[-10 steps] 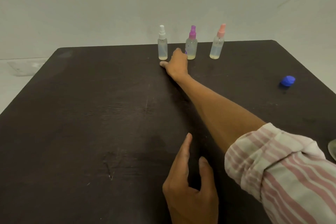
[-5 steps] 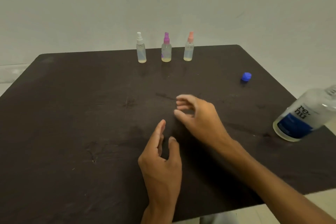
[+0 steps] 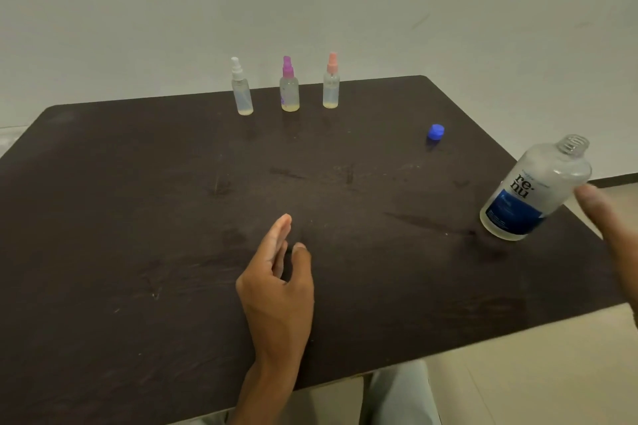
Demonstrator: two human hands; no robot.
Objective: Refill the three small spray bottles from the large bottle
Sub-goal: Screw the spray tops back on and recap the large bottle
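Large bottle (image 3: 533, 188): clear plastic with a blue label, standing at the right edge of the desk (image 3: 103, 217). It appears tilted in this wide view. The neck is uncapped and the threads are bare.

Blue cap (image 3: 435, 132): lies on the desk beyond the large bottle, apart from it.

White-topped spray bottle (image 3: 241, 88), purple-topped spray bottle (image 3: 289, 85), pink-topped spray bottle (image 3: 331, 82): three in a row near the far edge, upright, spaced apart, well away from the large bottle. All pump tops are on. Each shows only a shallow yellowish layer at the bottom.

Right hand (image 3: 604, 214): beside the large bottle on its right, blurred. Fingers are spread and reaching toward the body of the bottle, with nothing in its grasp. Whether a fingertip touches the bottle cannot be told.

Left hand (image 3: 279, 290): over the middle of the desk near the front edge, fingers loosely extended, thumb apart, holding nothing.

Step in hand, as judged: taking up the large bottle; no filling has begun.

Next move, as judged: a firm grasp around the body of the open bottle, kept upright to avoid spilling. One small bottle must be brought near and its pump top unscrewed, since all three are closed. The narrow necks call for a slow, steady pour.
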